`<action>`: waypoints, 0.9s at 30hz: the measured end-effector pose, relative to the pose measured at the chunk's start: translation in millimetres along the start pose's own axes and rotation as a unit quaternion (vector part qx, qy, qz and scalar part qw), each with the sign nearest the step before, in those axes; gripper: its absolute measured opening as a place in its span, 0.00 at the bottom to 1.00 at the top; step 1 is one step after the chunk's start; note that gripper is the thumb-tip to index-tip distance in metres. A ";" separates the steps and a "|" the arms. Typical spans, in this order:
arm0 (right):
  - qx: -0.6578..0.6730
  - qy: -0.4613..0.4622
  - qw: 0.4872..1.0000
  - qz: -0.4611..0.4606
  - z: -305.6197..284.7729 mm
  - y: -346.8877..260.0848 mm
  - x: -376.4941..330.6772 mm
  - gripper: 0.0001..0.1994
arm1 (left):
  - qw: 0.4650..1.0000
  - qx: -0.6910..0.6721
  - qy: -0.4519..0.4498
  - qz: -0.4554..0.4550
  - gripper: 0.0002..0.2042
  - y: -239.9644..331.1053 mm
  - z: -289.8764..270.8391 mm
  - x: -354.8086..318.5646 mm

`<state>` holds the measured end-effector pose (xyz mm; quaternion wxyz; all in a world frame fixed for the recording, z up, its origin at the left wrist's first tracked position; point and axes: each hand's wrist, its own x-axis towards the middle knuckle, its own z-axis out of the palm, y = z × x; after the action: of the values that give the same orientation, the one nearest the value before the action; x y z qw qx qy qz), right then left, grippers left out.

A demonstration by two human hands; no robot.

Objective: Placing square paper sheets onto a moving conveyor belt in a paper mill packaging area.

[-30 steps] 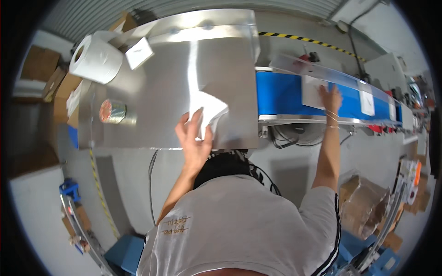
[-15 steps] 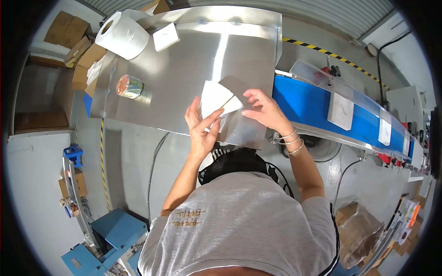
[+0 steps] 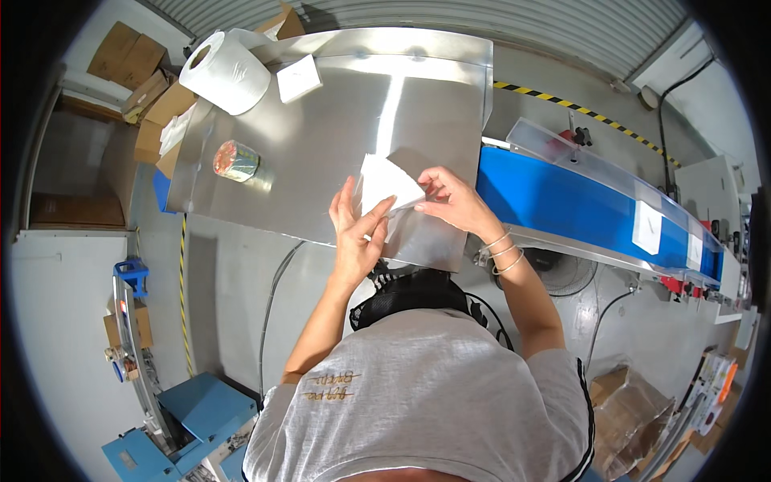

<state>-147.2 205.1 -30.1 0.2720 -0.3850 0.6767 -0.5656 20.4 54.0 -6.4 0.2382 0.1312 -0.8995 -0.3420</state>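
A flat white square packet (image 3: 385, 185) is held over the near right part of the metal table (image 3: 313, 128). My left hand (image 3: 359, 233) grips its near left side, thumb lying across the top face and the other fingers at the left edge and beneath. At the right corner, my right hand (image 3: 458, 201) pinches the packet between thumb and fingertips. The hands partly hide its lower edge. A similar white packet (image 3: 299, 79) lies at the back of the table, beside a large white roll (image 3: 229, 74).
Right of the table runs a blue conveyor belt (image 3: 554, 201) with a clear guard (image 3: 594, 154), carrying white packets (image 3: 647, 228). A short, shiny cylinder (image 3: 237, 161) with a reddish end rests on the table's left. Cardboard boxes (image 3: 161, 120) stand beyond the left edge.
My right hand has moved left and closed on the packet's corner. The dark gap across the packet no longer shows. Packets on the belt have travelled right.
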 end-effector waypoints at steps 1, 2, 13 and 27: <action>0.001 0.006 1.000 -0.013 1.1 1.2 0.4 0.21 | 1.000 0.007 0.002 0.004 0.19 -0.6 -0.1 -0.1; 0.001 0.005 1.000 -0.013 2.3 0.6 0.7 0.21 | 1.000 0.015 0.004 0.009 0.18 -1.1 -0.2 -0.2; 0.066 0.028 0.997 0.016 7.9 9.3 0.0 0.21 | 0.997 0.057 0.007 0.051 0.26 -4.0 1.4 1.0; -0.046 -0.037 0.997 -0.051 -3.2 2.9 4.3 0.13 | 0.999 0.032 0.016 0.023 0.15 -3.3 -6.4 3.2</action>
<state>-152.8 203.6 -31.9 0.2498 -0.4520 0.6707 -0.5324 21.3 46.8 -3.4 0.2560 0.1232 -0.9090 -0.3049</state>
